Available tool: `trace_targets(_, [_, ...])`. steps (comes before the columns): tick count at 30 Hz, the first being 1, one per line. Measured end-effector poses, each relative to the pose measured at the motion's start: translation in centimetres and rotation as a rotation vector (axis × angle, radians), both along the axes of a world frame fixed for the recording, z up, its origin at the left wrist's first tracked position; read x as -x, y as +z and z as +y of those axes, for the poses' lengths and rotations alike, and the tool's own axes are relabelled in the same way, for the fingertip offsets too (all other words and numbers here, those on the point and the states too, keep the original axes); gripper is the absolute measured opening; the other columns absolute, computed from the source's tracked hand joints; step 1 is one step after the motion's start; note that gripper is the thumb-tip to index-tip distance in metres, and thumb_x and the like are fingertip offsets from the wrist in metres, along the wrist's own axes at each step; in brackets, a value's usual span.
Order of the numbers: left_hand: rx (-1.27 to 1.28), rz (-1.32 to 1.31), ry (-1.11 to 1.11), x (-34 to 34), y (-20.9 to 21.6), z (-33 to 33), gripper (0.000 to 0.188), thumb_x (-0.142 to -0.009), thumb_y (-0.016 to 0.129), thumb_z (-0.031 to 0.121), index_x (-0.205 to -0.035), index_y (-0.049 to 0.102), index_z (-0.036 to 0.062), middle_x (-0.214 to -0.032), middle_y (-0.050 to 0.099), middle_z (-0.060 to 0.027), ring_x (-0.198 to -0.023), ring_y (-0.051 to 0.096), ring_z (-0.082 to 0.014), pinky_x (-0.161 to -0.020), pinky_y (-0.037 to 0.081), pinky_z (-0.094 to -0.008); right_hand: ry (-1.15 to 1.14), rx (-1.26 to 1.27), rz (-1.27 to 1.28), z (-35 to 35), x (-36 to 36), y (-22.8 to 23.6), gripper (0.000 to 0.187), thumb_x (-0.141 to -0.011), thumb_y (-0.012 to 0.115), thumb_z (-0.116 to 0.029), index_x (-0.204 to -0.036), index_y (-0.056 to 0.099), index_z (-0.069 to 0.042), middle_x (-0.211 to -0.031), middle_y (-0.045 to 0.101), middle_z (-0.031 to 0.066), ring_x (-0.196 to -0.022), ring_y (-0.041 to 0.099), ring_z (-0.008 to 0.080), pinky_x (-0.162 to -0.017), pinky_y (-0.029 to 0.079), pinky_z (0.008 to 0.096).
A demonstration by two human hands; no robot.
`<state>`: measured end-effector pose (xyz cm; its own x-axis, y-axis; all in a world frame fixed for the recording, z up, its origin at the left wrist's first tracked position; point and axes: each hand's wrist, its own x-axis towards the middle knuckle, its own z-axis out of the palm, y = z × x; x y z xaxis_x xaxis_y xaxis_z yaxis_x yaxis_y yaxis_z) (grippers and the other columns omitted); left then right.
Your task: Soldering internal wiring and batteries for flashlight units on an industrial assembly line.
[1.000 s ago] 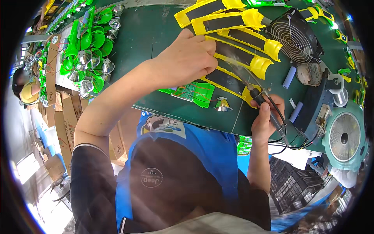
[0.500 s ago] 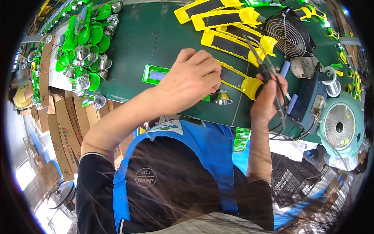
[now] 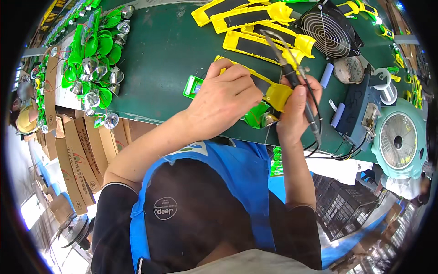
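Observation:
My left hand (image 3: 226,98) is closed over a green plastic flashlight shell (image 3: 256,115), whose far end shows left of my wrist and whose round head pokes out on the right. The palm hides the middle of the shell and the fingertips. A shiny reflector cup (image 3: 269,120) sits at the head end, partly covered. In my right hand (image 3: 296,107) is a soldering iron (image 3: 290,74), tip pointing up and away, with a thin tube or wire alongside it. A yellow shell (image 3: 277,95) with a dark panel lies just beyond both hands.
Stacked yellow shells (image 3: 255,45) lie at the back, beside a black fan (image 3: 328,34). Purple cells (image 3: 326,75) and a solder spool (image 3: 387,91) on a blue-grey station are at right, near a round green fan (image 3: 398,141). Green shells with reflectors (image 3: 98,64) pile up at left.
The green shell has shifted right under my left hand, its green head now showing where the reflector faced up before. My right hand with the soldering iron has come closer to my left.

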<state>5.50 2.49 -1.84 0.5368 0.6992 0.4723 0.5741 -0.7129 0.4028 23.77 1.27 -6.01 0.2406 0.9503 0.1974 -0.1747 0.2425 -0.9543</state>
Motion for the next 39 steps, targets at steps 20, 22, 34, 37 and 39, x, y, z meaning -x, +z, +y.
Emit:
trace_targets(20, [0.16,0.509,-0.038,-2.0,1.3,3.0,0.008,-0.075,0.057,0.007,-0.081,0.061,0.0057,-0.077,0.059,-0.0085,-0.079,0.059,-0.0256,-0.074,0.042,-0.0364,0.297,0.347,-0.109,0.0,-9.5,2.5,0.021,-0.086,0.063,-0.013,-0.097,0.058,0.004,-0.075,0.066,0.0112,-0.064,0.064,0.0161,-0.071,0.051,0.028])
trace_targets(22, [0.194,0.523,-0.085,-2.1,1.3,3.3,0.009,-0.075,0.056,0.006,-0.081,0.062,0.0047,-0.075,0.058,-0.009,-0.078,0.059,-0.0266,-0.074,0.042,-0.0365,0.309,0.399,-0.173,0.2,-9.4,2.8,0.02,-0.085,0.065,-0.009,-0.097,0.06,0.005,-0.079,0.067,0.0085,-0.065,0.065,0.0124,-0.069,0.05,0.024])
trace_targets(34, [0.143,0.392,-0.144,-1.9,1.6,3.7,0.009,-0.074,0.057,0.009,-0.08,0.063,0.0048,-0.074,0.057,-0.0085,-0.077,0.058,-0.0259,-0.073,0.04,-0.0353,0.362,0.453,-0.219,0.8,-9.2,3.6,0.019,-0.085,0.066,-0.006,-0.098,0.059,0.005,-0.082,0.067,0.0085,-0.067,0.065,0.0113,-0.066,0.052,0.023])
trace_targets(37, [0.222,0.565,-0.153,-2.4,2.7,4.0,0.009,-0.073,0.058,0.009,-0.078,0.063,0.0045,-0.071,0.057,-0.0086,-0.073,0.059,-0.0263,-0.069,0.04,-0.0358,0.368,0.492,-0.208,1.1,-9.0,3.8,0.018,-0.085,0.066,-0.006,-0.097,0.059,0.005,-0.082,0.067,0.0088,-0.067,0.065,0.0114,-0.066,0.052,0.0231])
trace_targets(39, [0.221,0.598,-0.144,-2.5,2.6,3.9,0.008,-0.072,0.059,0.009,-0.077,0.063,0.0047,-0.069,0.059,-0.0086,-0.069,0.059,-0.0261,-0.067,0.04,-0.0363,0.372,0.48,-0.217,1.0,-9.0,3.8,0.019,-0.085,0.066,-0.006,-0.097,0.059,0.005,-0.081,0.067,0.0088,-0.068,0.065,0.0115,-0.066,0.052,0.0232])
